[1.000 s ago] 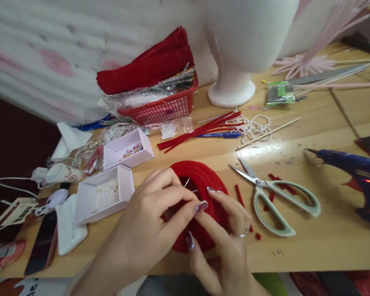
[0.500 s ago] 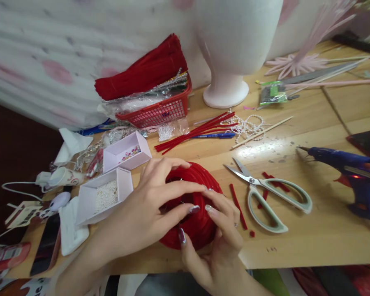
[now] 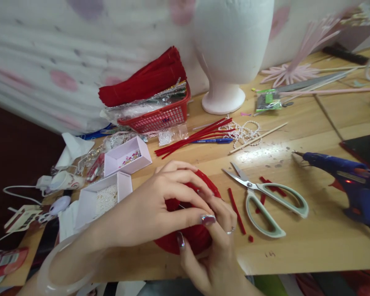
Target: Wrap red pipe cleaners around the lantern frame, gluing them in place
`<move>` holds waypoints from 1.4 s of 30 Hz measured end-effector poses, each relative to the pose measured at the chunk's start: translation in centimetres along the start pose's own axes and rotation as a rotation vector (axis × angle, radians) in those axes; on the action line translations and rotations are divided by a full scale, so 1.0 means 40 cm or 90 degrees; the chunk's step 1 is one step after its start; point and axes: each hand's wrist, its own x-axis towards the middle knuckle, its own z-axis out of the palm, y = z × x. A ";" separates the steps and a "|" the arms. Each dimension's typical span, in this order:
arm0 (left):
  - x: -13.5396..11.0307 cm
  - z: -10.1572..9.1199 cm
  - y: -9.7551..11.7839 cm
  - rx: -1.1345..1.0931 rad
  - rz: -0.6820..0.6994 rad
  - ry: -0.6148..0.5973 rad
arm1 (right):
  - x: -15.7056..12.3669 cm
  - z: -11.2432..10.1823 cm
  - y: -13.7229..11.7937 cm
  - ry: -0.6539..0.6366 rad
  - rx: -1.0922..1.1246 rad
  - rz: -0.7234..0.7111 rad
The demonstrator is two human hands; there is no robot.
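A round red piece made of wound pipe cleaners (image 3: 193, 238) lies on the wooden table (image 3: 311, 242) near its front edge. My left hand (image 3: 163, 205) curls over its top, fingers wrapped round the rim. From below, my right hand (image 3: 216, 242) pinches the same red piece with thumb and fingers; a ring sits on one finger. A thin wire end shows between the two hands. Pale green scissors (image 3: 265, 201) lie open just right of the hands, with short red offcuts (image 3: 236, 205) beside them.
A blue glue gun (image 3: 345, 181) rests at the right. Behind stand a white foam head (image 3: 231, 49), a red basket (image 3: 157, 115) with red pipe cleaners, loose red stems (image 3: 194, 137), pearl strings (image 3: 243, 131). Two pink bead boxes (image 3: 111, 181) sit at left.
My left hand has slid down over the red piece and closed round it; the right hand has moved up under it. The view has shifted slightly, showing a pale bangle on my left wrist.
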 end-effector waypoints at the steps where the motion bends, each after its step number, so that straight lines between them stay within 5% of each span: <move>1: 0.000 0.006 0.000 -0.027 -0.017 0.017 | 0.001 0.000 0.000 -0.003 -0.006 -0.002; 11: 0.012 0.032 0.017 -0.113 -0.195 0.081 | 0.011 -0.015 -0.007 -0.076 -0.074 -0.025; 18: 0.005 0.038 0.024 -0.092 -0.159 0.161 | 0.005 -0.013 -0.004 -0.079 -0.058 -0.020; 24: -0.011 -0.009 0.003 -0.197 -0.080 0.270 | -0.002 -0.006 -0.006 -0.035 -0.019 -0.001; 30: -0.108 -0.061 -0.054 -0.147 -0.012 0.461 | -0.029 0.016 0.013 0.018 0.090 0.051; 34: -0.202 -0.072 -0.116 -0.031 -0.066 0.640 | -0.037 0.021 0.022 0.022 0.101 0.053; 38: -0.285 -0.056 -0.191 0.032 -0.146 0.688 | -0.032 0.022 0.029 0.046 0.102 0.045; 42: -0.339 -0.019 -0.251 0.078 -0.127 0.712 | -0.029 0.025 0.031 0.058 0.107 0.054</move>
